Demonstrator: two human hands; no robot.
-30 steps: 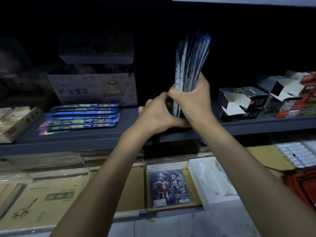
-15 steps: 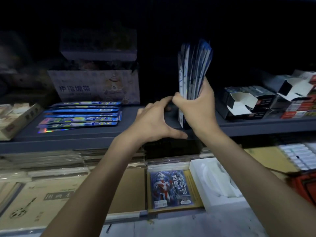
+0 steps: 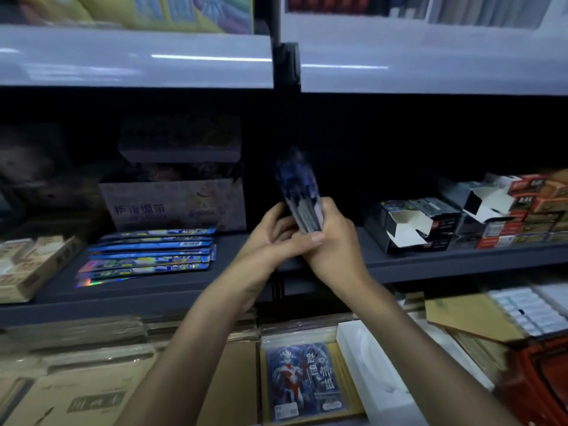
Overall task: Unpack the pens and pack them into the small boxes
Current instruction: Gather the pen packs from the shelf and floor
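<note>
Pen packs (image 3: 299,195) stand upright at frame centre, long axis vertical, base clamped between right hand (image 3: 333,241) and left hand (image 3: 270,238), fingers curled tight; open small boxes (image 3: 412,226) lie right, nearer the right hand.

We're on the dark grey shelf (image 3: 190,287): flat blue pen packs (image 3: 147,256) fanned at its left front, a printed carton (image 3: 172,204) behind them, opened small boxes (image 3: 415,226) toward the right end.
</note>
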